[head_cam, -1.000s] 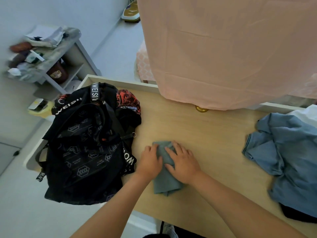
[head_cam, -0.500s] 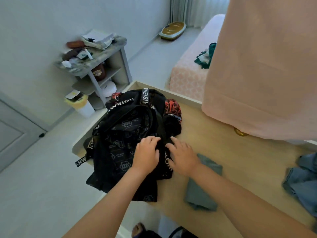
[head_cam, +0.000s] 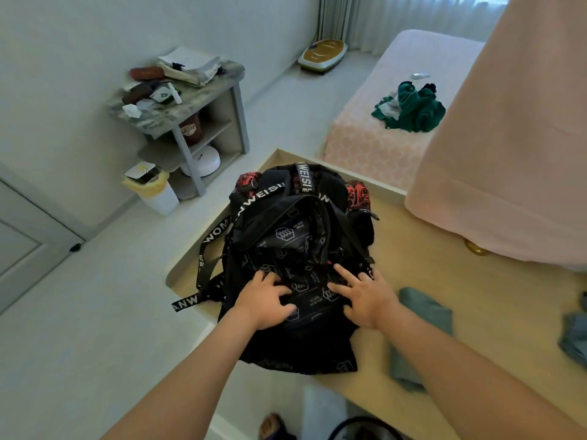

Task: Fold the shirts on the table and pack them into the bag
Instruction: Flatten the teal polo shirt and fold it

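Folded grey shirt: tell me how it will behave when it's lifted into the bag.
Likely floppy: the shirt is soft cloth lying flat on the table, so a one-edge grip would probably let the folds fall open. Probably light, being a small, thin bundle. It won't roll, and it should slide easily over the smooth wood.

We see the room's clutter.
Far left, a shelf unit beside a yellow-lined bin; green clothes on the far pink bed.
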The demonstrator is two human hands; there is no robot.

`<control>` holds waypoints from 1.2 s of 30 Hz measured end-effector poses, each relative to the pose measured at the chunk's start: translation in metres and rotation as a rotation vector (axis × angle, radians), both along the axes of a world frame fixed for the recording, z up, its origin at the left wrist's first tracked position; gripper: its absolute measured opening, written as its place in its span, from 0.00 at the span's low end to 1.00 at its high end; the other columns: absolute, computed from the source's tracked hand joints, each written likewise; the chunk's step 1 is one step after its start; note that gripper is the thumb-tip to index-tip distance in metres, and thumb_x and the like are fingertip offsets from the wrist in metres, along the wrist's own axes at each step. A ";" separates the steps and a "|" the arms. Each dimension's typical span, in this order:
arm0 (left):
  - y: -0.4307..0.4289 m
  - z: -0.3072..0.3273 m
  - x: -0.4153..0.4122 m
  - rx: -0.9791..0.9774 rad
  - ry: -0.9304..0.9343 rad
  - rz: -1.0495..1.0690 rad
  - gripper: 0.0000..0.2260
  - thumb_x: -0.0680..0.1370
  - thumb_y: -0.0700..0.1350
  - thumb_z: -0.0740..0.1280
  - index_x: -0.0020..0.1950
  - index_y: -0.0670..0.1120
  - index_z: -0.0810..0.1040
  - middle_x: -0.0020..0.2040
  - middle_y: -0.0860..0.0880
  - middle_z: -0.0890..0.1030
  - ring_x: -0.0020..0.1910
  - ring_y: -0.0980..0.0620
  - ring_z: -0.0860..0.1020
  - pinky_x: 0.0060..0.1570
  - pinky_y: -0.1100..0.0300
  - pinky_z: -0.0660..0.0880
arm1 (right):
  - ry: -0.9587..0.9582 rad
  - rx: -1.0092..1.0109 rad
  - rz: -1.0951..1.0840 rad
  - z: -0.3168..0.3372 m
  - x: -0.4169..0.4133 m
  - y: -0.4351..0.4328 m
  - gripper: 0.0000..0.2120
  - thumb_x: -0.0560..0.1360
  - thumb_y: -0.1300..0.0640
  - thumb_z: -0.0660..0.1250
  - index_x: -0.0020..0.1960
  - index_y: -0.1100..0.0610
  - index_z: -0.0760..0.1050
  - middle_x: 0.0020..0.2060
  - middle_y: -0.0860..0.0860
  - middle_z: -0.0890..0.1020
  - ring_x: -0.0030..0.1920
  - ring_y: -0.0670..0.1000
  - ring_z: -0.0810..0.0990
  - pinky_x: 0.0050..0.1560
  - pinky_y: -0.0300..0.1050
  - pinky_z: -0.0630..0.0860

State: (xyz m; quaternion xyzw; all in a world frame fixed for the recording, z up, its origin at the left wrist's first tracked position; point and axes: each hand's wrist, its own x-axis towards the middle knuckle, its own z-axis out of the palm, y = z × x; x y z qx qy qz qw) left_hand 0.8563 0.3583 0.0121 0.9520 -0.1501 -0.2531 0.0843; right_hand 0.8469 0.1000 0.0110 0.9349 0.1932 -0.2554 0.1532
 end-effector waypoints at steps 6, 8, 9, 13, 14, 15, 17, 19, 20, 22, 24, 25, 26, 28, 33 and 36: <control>-0.046 0.008 -0.011 0.048 0.198 -0.106 0.28 0.75 0.70 0.54 0.72 0.61 0.69 0.76 0.53 0.62 0.75 0.44 0.54 0.73 0.48 0.57 | -0.005 -0.036 -0.084 0.012 0.007 -0.050 0.27 0.81 0.40 0.47 0.79 0.36 0.49 0.80 0.48 0.39 0.77 0.55 0.57 0.72 0.57 0.56; -0.067 0.015 -0.015 0.088 0.193 -0.104 0.27 0.76 0.68 0.55 0.73 0.59 0.69 0.74 0.51 0.65 0.74 0.43 0.58 0.72 0.48 0.60 | -0.028 0.071 -0.124 0.012 0.001 -0.069 0.28 0.81 0.42 0.52 0.79 0.39 0.51 0.80 0.51 0.40 0.79 0.55 0.51 0.75 0.57 0.51; -0.078 0.019 -0.016 0.094 0.138 -0.095 0.25 0.78 0.65 0.56 0.72 0.57 0.70 0.72 0.50 0.68 0.72 0.43 0.62 0.70 0.48 0.62 | -0.074 0.167 -0.149 0.012 -0.004 -0.079 0.29 0.80 0.44 0.55 0.80 0.41 0.52 0.81 0.52 0.41 0.79 0.54 0.51 0.75 0.56 0.52; -0.136 0.031 -0.023 -0.200 -0.224 0.043 0.13 0.80 0.52 0.61 0.63 0.52 0.75 0.58 0.52 0.77 0.58 0.50 0.74 0.58 0.53 0.72 | -0.259 0.403 -0.356 0.006 -0.035 -0.123 0.34 0.78 0.46 0.60 0.80 0.48 0.51 0.80 0.53 0.49 0.78 0.55 0.56 0.74 0.55 0.58; -0.154 0.033 -0.028 -0.322 -0.229 0.081 0.11 0.80 0.50 0.62 0.61 0.52 0.76 0.54 0.53 0.77 0.55 0.51 0.75 0.56 0.53 0.74 | -0.231 0.390 -0.418 0.001 -0.044 -0.135 0.35 0.79 0.44 0.59 0.81 0.49 0.49 0.80 0.53 0.49 0.78 0.56 0.55 0.75 0.57 0.57; -0.173 0.033 -0.034 -0.418 -0.181 0.104 0.10 0.80 0.48 0.62 0.61 0.52 0.76 0.52 0.54 0.77 0.52 0.53 0.75 0.54 0.54 0.75 | -0.189 0.363 -0.475 -0.006 -0.052 -0.146 0.36 0.79 0.41 0.58 0.81 0.50 0.46 0.80 0.54 0.47 0.78 0.57 0.54 0.75 0.59 0.57; -0.211 0.028 -0.045 -0.508 -0.044 0.099 0.11 0.79 0.46 0.63 0.62 0.52 0.75 0.52 0.54 0.77 0.50 0.54 0.76 0.54 0.54 0.76 | -0.118 0.326 -0.570 -0.018 -0.070 -0.171 0.38 0.79 0.37 0.56 0.81 0.50 0.43 0.80 0.54 0.45 0.79 0.58 0.51 0.75 0.62 0.55; -0.243 0.016 -0.055 -0.495 0.065 0.060 0.15 0.79 0.46 0.63 0.66 0.50 0.73 0.58 0.52 0.76 0.54 0.52 0.76 0.57 0.53 0.75 | -0.084 0.351 -0.665 -0.029 -0.086 -0.191 0.39 0.79 0.35 0.56 0.81 0.50 0.44 0.80 0.54 0.45 0.79 0.58 0.50 0.75 0.61 0.56; -0.257 0.007 -0.058 -0.473 0.104 0.047 0.16 0.79 0.46 0.63 0.67 0.48 0.71 0.60 0.49 0.75 0.58 0.50 0.75 0.60 0.52 0.74 | -0.074 0.374 -0.699 -0.034 -0.093 -0.198 0.39 0.79 0.34 0.56 0.81 0.51 0.45 0.80 0.54 0.46 0.79 0.57 0.51 0.75 0.59 0.58; -0.279 -0.009 -0.064 -0.364 0.166 0.055 0.19 0.78 0.47 0.63 0.69 0.44 0.68 0.64 0.45 0.73 0.64 0.45 0.72 0.64 0.50 0.71 | -0.047 0.432 -0.733 -0.043 -0.106 -0.209 0.39 0.78 0.33 0.56 0.81 0.52 0.49 0.80 0.55 0.51 0.78 0.57 0.54 0.74 0.55 0.62; -0.297 -0.019 -0.067 -0.252 0.229 0.155 0.22 0.78 0.48 0.64 0.70 0.41 0.65 0.66 0.42 0.72 0.66 0.42 0.71 0.63 0.51 0.70 | -0.056 0.488 -0.727 -0.048 -0.115 -0.216 0.37 0.79 0.34 0.57 0.80 0.52 0.52 0.79 0.54 0.55 0.77 0.56 0.57 0.73 0.53 0.63; -0.304 -0.019 -0.069 -0.247 0.285 0.227 0.24 0.78 0.50 0.66 0.69 0.41 0.66 0.65 0.42 0.73 0.65 0.42 0.73 0.61 0.53 0.71 | -0.066 0.513 -0.712 -0.049 -0.118 -0.219 0.37 0.79 0.35 0.58 0.80 0.52 0.53 0.79 0.54 0.56 0.77 0.56 0.58 0.73 0.51 0.64; -0.310 -0.023 -0.070 -0.289 0.334 0.293 0.25 0.77 0.52 0.68 0.68 0.42 0.68 0.64 0.45 0.75 0.63 0.44 0.74 0.58 0.56 0.73 | -0.065 0.537 -0.698 -0.050 -0.120 -0.222 0.36 0.79 0.36 0.59 0.80 0.52 0.53 0.79 0.53 0.55 0.77 0.56 0.58 0.73 0.50 0.64; -0.319 -0.024 -0.075 -0.380 0.379 0.363 0.25 0.73 0.56 0.73 0.65 0.46 0.72 0.56 0.52 0.76 0.58 0.49 0.77 0.51 0.61 0.72 | -0.037 0.618 -0.685 -0.051 -0.122 -0.229 0.34 0.80 0.40 0.60 0.80 0.52 0.54 0.80 0.52 0.54 0.77 0.55 0.58 0.74 0.48 0.61; -0.325 -0.025 -0.092 -0.679 0.474 0.513 0.22 0.72 0.44 0.76 0.63 0.42 0.76 0.50 0.51 0.81 0.49 0.55 0.80 0.50 0.60 0.79 | -0.009 0.918 -0.670 -0.044 -0.122 -0.246 0.34 0.79 0.50 0.68 0.79 0.55 0.58 0.80 0.51 0.54 0.79 0.47 0.53 0.74 0.34 0.48; -0.315 -0.011 -0.096 -0.840 0.432 0.551 0.21 0.73 0.39 0.74 0.64 0.46 0.73 0.55 0.49 0.81 0.53 0.53 0.81 0.53 0.56 0.80 | -0.043 1.154 -0.809 -0.031 -0.116 -0.244 0.49 0.70 0.49 0.77 0.81 0.48 0.49 0.78 0.44 0.52 0.77 0.43 0.53 0.74 0.40 0.56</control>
